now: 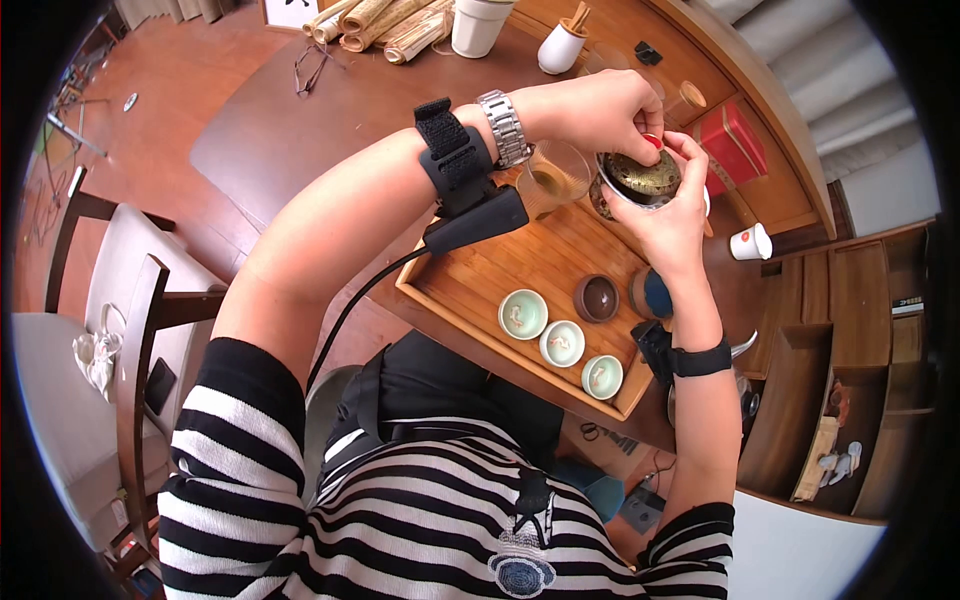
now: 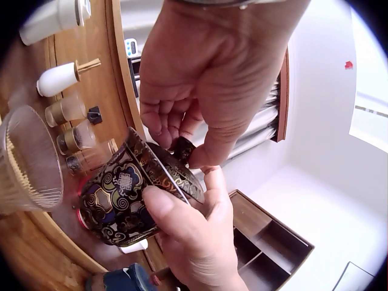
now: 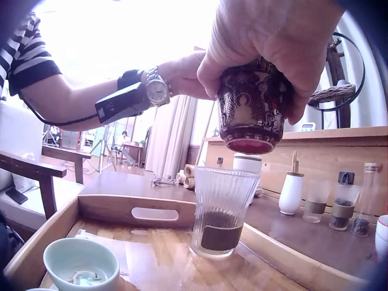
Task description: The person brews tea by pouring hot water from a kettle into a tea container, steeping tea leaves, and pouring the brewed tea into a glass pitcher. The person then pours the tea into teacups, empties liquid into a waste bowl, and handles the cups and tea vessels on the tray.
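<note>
My right hand (image 1: pixel 665 215) grips a dark patterned gaiwan cup (image 2: pixel 121 197), thumb on one side and fingers around the other. Its lid (image 1: pixel 648 178) sits tilted in the mouth, and my left hand (image 2: pixel 206 79) pinches the lid's knob (image 2: pixel 183 148). In the right wrist view the cup's red foot (image 3: pixel 250 145) shows above a ribbed glass (image 3: pixel 223 209) with a brown band. That glass stands at the far end of a wooden tray (image 1: pixel 470 270). What the cup contains is hidden.
On the tray are several pale green cups (image 1: pixel 523 314), a dark brown cup (image 1: pixel 597 298) and a blue-banded vessel (image 1: pixel 652 295). Behind it stand a white tool holder (image 1: pixel 560 50), small glass jars (image 3: pixel 342 206), a red box (image 1: pixel 730 145) and a white paper cup (image 1: pixel 750 243). Chairs (image 1: pixel 150 300) stand left.
</note>
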`<action>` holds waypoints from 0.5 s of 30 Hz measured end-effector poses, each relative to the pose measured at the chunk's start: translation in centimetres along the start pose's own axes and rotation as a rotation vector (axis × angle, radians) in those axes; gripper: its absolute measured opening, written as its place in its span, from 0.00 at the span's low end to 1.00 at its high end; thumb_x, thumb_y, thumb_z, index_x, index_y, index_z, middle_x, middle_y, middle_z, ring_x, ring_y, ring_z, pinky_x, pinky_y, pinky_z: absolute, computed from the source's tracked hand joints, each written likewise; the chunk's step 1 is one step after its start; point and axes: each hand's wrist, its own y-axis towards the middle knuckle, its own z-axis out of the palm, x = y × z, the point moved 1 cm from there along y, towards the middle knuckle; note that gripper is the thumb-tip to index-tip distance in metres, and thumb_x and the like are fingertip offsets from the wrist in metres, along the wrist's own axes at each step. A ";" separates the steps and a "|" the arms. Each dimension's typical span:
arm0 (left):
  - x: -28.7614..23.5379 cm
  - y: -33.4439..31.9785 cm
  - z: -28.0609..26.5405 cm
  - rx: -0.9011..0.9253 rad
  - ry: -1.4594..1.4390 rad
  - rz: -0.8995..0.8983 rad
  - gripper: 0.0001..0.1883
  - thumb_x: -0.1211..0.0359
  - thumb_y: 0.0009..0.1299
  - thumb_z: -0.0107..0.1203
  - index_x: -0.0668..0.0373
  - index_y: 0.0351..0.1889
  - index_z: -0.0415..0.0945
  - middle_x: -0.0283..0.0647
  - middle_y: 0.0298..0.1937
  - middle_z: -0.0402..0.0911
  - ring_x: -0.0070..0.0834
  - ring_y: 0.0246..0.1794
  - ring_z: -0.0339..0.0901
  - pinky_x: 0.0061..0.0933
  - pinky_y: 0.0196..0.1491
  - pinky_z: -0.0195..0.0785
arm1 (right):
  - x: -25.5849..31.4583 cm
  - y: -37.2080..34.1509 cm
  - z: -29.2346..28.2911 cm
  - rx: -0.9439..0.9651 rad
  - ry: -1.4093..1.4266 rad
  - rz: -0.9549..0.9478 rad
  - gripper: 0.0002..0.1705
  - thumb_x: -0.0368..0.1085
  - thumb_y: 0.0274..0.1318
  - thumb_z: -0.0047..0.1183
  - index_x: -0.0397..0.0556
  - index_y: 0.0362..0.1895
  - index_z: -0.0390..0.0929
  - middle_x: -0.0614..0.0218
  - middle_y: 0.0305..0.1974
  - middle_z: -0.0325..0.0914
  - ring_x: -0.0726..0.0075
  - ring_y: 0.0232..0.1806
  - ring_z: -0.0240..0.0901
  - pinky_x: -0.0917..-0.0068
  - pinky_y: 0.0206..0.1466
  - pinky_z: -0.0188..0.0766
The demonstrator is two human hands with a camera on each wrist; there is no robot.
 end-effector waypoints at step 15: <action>0.4 -1.0 -0.3 0.049 0.042 -0.026 0.12 0.68 0.57 0.58 0.68 0.33 0.76 0.39 0.26 0.78 0.21 0.28 0.74 0.23 0.36 0.69 | 0.4 0.9 0.3 0.101 -0.065 -0.010 0.43 0.37 0.32 0.67 0.48 0.54 0.56 0.57 0.45 0.72 0.61 0.45 0.73 0.67 0.49 0.69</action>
